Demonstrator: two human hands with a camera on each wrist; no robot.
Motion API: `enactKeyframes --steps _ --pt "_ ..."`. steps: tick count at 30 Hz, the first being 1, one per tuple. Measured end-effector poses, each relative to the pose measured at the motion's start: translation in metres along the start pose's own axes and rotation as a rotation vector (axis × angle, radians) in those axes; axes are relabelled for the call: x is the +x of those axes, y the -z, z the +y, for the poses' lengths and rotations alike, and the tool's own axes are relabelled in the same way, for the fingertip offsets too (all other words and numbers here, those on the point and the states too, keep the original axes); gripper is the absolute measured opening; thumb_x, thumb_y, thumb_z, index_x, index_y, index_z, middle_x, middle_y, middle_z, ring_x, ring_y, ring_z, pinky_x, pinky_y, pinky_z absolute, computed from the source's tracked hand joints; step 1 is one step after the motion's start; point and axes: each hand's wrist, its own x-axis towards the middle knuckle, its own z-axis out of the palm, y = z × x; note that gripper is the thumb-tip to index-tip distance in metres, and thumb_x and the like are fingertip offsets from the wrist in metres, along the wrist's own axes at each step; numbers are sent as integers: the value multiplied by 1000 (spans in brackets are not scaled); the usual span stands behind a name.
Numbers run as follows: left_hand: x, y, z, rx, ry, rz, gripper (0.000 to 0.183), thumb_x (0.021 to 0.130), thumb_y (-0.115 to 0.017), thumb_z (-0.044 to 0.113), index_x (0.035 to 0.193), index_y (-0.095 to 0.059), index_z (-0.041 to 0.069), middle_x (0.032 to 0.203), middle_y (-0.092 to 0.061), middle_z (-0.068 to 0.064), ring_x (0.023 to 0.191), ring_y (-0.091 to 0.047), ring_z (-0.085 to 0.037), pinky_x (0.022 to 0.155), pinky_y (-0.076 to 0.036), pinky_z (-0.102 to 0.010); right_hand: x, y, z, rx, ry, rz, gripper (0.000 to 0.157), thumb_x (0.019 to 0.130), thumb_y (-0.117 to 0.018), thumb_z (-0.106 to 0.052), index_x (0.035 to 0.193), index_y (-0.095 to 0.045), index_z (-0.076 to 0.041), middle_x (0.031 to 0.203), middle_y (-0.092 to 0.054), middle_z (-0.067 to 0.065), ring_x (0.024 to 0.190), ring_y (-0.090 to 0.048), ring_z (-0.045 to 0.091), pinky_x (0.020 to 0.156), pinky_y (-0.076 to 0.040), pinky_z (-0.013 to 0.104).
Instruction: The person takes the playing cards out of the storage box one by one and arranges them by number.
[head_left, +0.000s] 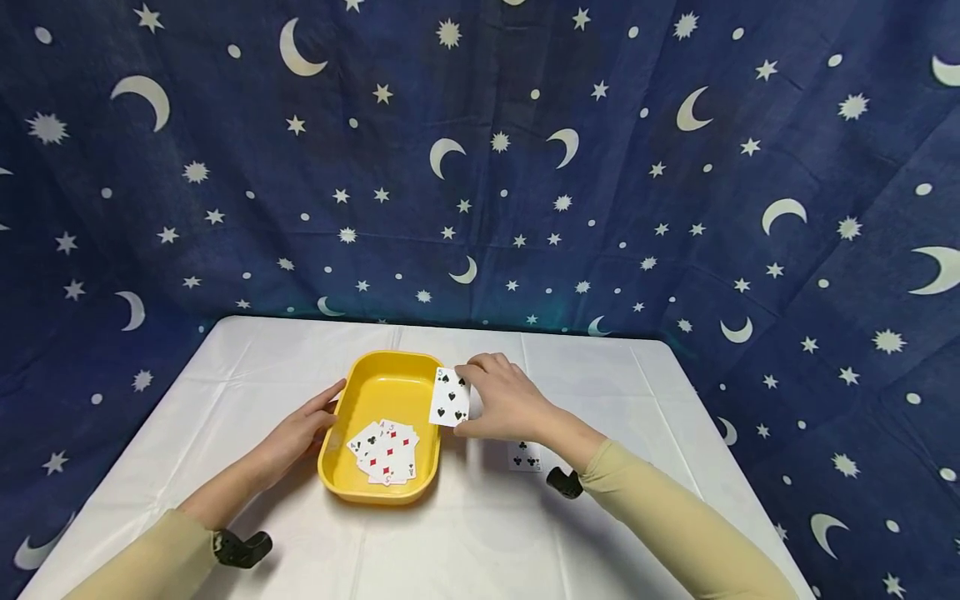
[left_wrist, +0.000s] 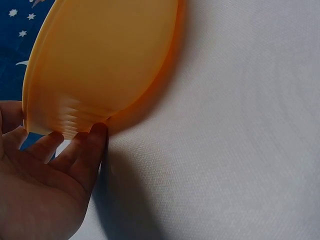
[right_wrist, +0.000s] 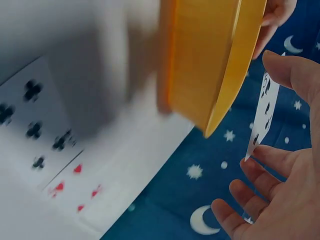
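On the white-covered table (head_left: 465,542), the person's right hand (head_left: 508,402) pinches a five of spades (head_left: 451,400) between thumb and fingertips at the right rim of a yellow plastic tray (head_left: 386,396), the gap no wider than the card, its other fingers fanned apart. The left hand (head_left: 294,432) touches the tray's opposite outer wall with loosely spread, barely bent fingers. A five of diamonds (head_left: 390,457) tops the cards inside, and a five of clubs (head_left: 524,461) lies near the right wrist.
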Motion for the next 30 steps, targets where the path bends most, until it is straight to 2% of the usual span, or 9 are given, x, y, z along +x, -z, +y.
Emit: enactKeyframes --steps 10,15,25,30 --pt "-1 -1 3 6 2 -4 67 106 -43 22 166 -15 28 167 -21 -20 145 -36 -41 112 -38 -56 -28 7 38 31 -60 2 91 73 -83 -54 151 -51 -18 142 -50 2 130 -41 21 109 -36 44" --pt "-1 -1 4 5 1 -7 66 106 -42 22 166 -15 27 167 -22 -21 143 -38 -41 112 -38 -55 -44 11 57 56 -85 2 92 72 -85 -50 151 -52 -15 141 -51 4 131 -41 24 110 -36 49" --pt "-1 1 3 23 9 -4 66 106 -43 22 166 -16 27 166 -23 -21 140 -43 -40 107 -45 -49 -72 11 94 80 -103 -7 92 73 -86 -48 152 -51 -15 141 -50 4 132 -41 25 109 -36 53" --pt "0 1 1 11 6 -7 66 106 -44 21 166 -17 26 165 -25 -21 140 -43 -40 108 -43 -51 -87 7 112 91 -114 -15 92 72 -87 -47 151 -51 -15 140 -51 4 130 -43 26 109 -37 52"
